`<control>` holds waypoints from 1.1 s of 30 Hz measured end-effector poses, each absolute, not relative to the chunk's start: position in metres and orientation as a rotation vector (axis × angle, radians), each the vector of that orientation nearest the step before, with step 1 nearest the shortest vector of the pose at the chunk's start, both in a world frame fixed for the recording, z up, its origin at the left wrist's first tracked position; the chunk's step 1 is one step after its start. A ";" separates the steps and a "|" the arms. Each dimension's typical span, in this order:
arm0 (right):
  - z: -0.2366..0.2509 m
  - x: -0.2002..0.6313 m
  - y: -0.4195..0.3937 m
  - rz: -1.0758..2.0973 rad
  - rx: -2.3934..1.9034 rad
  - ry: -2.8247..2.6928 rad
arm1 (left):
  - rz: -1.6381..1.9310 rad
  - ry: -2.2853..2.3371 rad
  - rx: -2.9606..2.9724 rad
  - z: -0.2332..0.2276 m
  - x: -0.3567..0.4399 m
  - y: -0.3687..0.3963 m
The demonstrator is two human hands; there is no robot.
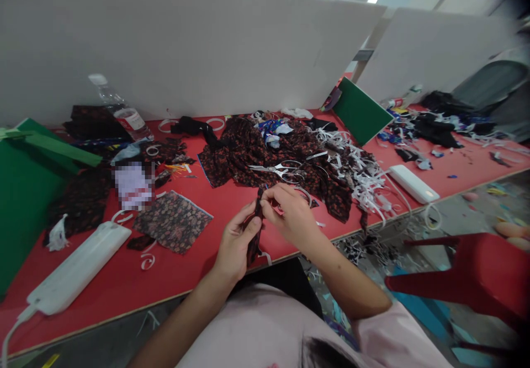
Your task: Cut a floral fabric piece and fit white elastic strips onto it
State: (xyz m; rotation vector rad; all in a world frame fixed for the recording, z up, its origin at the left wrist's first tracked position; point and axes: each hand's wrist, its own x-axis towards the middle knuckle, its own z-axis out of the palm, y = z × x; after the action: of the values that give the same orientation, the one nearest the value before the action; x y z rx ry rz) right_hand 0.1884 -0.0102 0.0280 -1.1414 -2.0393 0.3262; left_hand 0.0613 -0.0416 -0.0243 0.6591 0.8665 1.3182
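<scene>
Above the near edge of the red worktop (174, 274), the head view shows the left hand (237, 241) and right hand (290, 212) gripping one dark floral strip (253, 251) in closed fingers, near one pair of scissors (271, 169), two bottles (130, 118), two green boards (364, 113) and two white cases (80, 268).

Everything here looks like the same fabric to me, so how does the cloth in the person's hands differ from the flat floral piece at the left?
The held cloth is between the left hand and right hand; the floral piece lies on the red table. The held cloth looks narrow and bunched, the floral piece spread out. The held cloth appears darker, the floral piece greyer. Both are dark fabric.
</scene>
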 end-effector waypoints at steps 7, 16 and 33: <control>0.027 0.189 -0.009 0.366 -1.142 -2.030 | 1.319 0.826 0.652 -0.023 0.061 -0.043; 0.020 0.186 -0.013 0.263 -1.140 -1.992 | 1.365 0.868 0.605 -0.022 0.064 -0.042; 0.016 0.185 -0.007 0.272 -1.188 -2.018 | 1.298 0.821 0.558 -0.025 0.064 -0.041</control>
State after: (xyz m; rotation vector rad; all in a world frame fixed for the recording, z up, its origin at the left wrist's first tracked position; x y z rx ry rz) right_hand 0.1849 -0.0073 0.0156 -1.1881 -2.0178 0.2723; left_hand 0.0638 -0.0408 -0.0245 0.5576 0.8214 1.2981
